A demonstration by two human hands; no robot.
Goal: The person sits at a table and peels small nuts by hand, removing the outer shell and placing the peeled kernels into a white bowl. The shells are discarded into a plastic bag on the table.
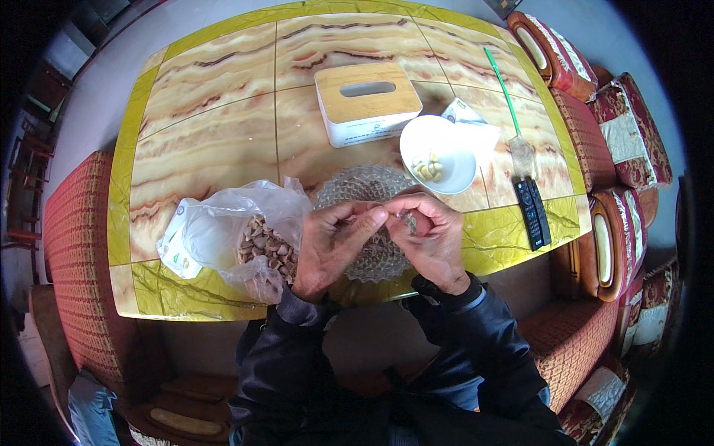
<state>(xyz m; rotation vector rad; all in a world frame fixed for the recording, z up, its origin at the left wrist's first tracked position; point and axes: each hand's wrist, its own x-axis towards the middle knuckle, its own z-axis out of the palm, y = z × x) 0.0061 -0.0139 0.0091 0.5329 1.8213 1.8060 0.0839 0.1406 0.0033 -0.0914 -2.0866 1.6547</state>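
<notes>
Left hand (331, 241): thumb and forefinger are drawn together at the tips over the dish, close against the other hand; whether anything is clamped between them cannot be told.
Right hand (431, 241): fingers are curled inward, tips met with the left hand's; a small greyish patch is seen within the curl, but whether it is gripped cannot be told.
Cut-glass dish (364, 182): placed directly beneath both hands, partly covered by them.
Clear plastic bag (197, 227): laid at 9 o'clock from the hands, its mouth spread open just beside the left hand.
Brown wedge-shaped pieces (268, 249): heaped in the bag, on its 3 o'clock side.
White bowl (457, 149): set at 1 o'clock from the hands.
Pale clove-like kernels (428, 169): gathered inside the bowl, toward its 7 o'clock side.
Wood-topped tissue box (361, 111): stood at 12 o'clock.
Green-handled swatter (512, 115): laid between 1 and 2 o'clock.
Black remote control (531, 214): rested at 3 o'clock, near the table's edge.
Marble-patterned table (201, 111): bordered in yellow.
</notes>
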